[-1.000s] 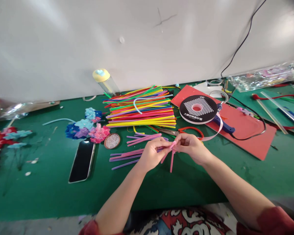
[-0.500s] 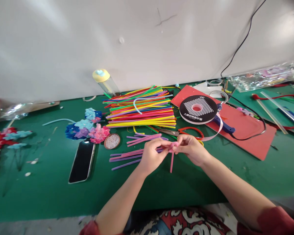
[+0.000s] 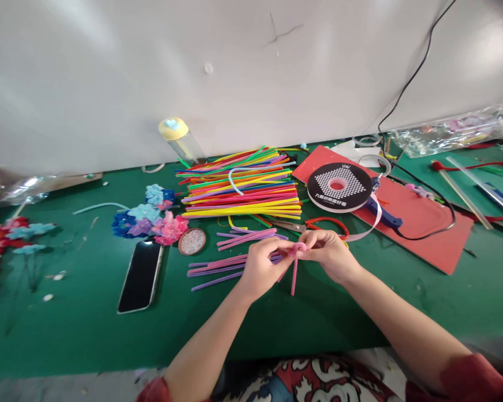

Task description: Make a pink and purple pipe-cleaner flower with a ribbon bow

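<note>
Between my two hands is a pink pipe cleaner (image 3: 294, 277), looped at its top with a straight end hanging down. My left hand (image 3: 263, 265) pinches the loop from the left, and a second pink end shows just below its fingers. From the right, my right hand (image 3: 329, 255) grips the same loop between thumb and fingertips. Cut pink and purple pipe cleaners (image 3: 218, 267) lie on the green table beside my left hand, partly hidden by it. Red-handled scissors (image 3: 327, 223) rest just beyond my right hand.
Farther back lies a heap of colourful pipe cleaners (image 3: 243, 192). A ribbon spool (image 3: 339, 188) and a blue-handled tool (image 3: 383, 214) with a black cord lie on a red board (image 3: 440, 240). To the left are a phone (image 3: 140, 276), a bead dish (image 3: 191, 242) and fuzzy flowers (image 3: 145, 215).
The loop has turned slightly between my fingers, and a second pink end now shows below my left hand. Both hands stay in nearly the same place.
</note>
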Action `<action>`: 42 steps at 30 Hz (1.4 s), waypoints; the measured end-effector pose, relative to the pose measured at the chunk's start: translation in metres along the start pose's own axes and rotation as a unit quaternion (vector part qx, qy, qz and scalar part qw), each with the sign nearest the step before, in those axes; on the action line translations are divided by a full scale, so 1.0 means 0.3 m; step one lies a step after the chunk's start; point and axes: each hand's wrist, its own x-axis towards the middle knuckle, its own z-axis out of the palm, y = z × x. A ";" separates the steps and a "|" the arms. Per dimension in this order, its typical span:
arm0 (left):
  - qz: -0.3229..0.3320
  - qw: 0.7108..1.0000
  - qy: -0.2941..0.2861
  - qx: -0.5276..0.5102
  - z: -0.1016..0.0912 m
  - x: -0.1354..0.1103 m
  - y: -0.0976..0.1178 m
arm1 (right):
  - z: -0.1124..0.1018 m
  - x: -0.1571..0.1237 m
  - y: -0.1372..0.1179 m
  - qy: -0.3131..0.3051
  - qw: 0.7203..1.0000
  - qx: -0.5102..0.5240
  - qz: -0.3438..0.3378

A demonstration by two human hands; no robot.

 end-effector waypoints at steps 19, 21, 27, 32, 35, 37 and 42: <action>-0.046 0.998 0.022 -0.032 0.000 0.000 -0.005 | -0.012 -0.006 -0.017 -0.019 0.948 -0.284 -0.144; -0.060 0.997 0.020 -0.055 0.000 0.003 0.002 | -0.012 -0.008 -0.019 -0.023 0.944 -0.292 -0.151; -0.157 0.966 -0.051 -0.198 -0.003 0.009 0.010 | -0.015 -0.012 -0.015 -0.049 0.940 -0.299 -0.155; -0.197 0.932 -0.104 -0.287 0.005 0.002 -0.002 | -0.019 -0.016 -0.017 -0.095 0.927 -0.313 -0.182; -0.182 0.939 -0.102 -0.272 0.005 -0.001 0.000 | -0.022 -0.018 -0.016 -0.121 0.926 -0.309 -0.180; -0.144 0.968 -0.072 -0.191 0.003 -0.001 0.003 | -0.023 -0.016 -0.014 -0.116 0.929 -0.304 -0.174; 0.136 0.968 0.093 0.189 0.001 -0.006 -0.019 | -0.018 -0.007 -0.006 -0.057 0.938 -0.320 -0.118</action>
